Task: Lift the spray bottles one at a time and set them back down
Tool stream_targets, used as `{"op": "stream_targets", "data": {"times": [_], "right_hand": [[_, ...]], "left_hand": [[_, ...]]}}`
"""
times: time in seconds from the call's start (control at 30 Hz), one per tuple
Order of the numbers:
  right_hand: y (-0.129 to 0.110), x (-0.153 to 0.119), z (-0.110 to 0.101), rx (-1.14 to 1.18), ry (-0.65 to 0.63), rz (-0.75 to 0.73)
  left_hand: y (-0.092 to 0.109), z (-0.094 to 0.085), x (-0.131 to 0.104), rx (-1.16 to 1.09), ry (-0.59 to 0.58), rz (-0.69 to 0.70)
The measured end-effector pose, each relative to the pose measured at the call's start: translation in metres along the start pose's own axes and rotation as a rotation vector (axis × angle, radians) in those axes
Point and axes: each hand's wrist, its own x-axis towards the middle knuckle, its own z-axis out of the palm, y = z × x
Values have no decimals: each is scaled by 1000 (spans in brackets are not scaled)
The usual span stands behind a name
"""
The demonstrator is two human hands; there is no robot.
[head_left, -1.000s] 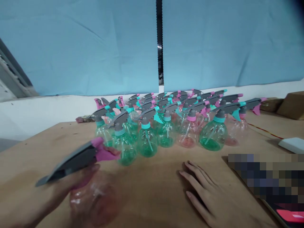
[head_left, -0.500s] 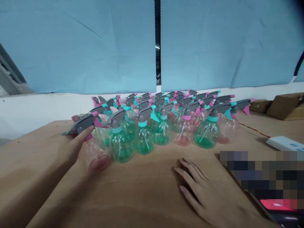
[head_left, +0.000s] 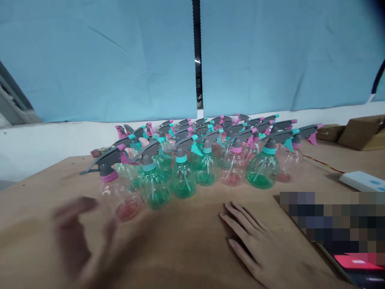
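My left hand (head_left: pixel 78 237) is blurred by motion at the lower left, its thumb and fingers apart with nothing between them. Just beyond it stands a clear pink spray bottle (head_left: pixel 120 196) with a pink collar and a grey trigger head. Beside that bottle is a green spray bottle (head_left: pixel 155 186) with a turquoise collar, followed by another green one (head_left: pixel 184 178). Flat on the wooden table (head_left: pixel 180 249) lies my right hand (head_left: pixel 252 241), open, fingers stretched toward the bottles and touching none of them.
Several more green and pink spray bottles (head_left: pixel 233 166) stand close together toward the wall. Right of them are cardboard boxes (head_left: pixel 363 132), a thin cable (head_left: pixel 323 163) and a white power strip (head_left: pixel 365 180). A phone-like device (head_left: pixel 357 263), partly pixelated, lies at the lower right.
My left hand has let go of the pink spray bottle's head and drawn back toward me. That bottle stays in place at the row's left end. My right hand stays nearly still.
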Motion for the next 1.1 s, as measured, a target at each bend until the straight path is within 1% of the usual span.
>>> {"op": "stream_targets", "data": {"times": [0.03,0.07,0.13,0.17,0.2,0.23,0.27,0.3,0.37,0.5,0.6,0.87,1.1], "right_hand": [[0,0,0,-7,-5,1],[0,1,-1,-15,-12,0],[0,1,-1,-30,-28,-2],[0,2,-1,-35,-36,-7],[1,2,-1,-40,-41,-14],[1,2,0,-43,-42,-21],[2,2,0,-45,-42,-29],[3,2,1,-45,-40,-35],[4,1,2,-42,-33,-49],[4,0,4,-31,-4,-73],[4,-1,4,-33,1,-71],[4,0,2,-26,-55,-64],[6,-2,1,15,-44,-85]], "left_hand": [[6,8,-10,11,-123,159],[14,19,-18,8,-312,297],[29,43,-25,3,-646,456],[37,56,-26,7,-767,495],[42,66,-25,17,-857,517],[47,76,-23,30,-921,530],[49,83,-20,48,-960,531],[50,88,-18,64,-988,532],[50,92,-15,83,-1021,534],[46,89,-13,86,-1044,541],[44,89,-12,69,-1041,555],[40,92,-11,52,-1027,598],[40,92,-13,79,-1010,608]]}}
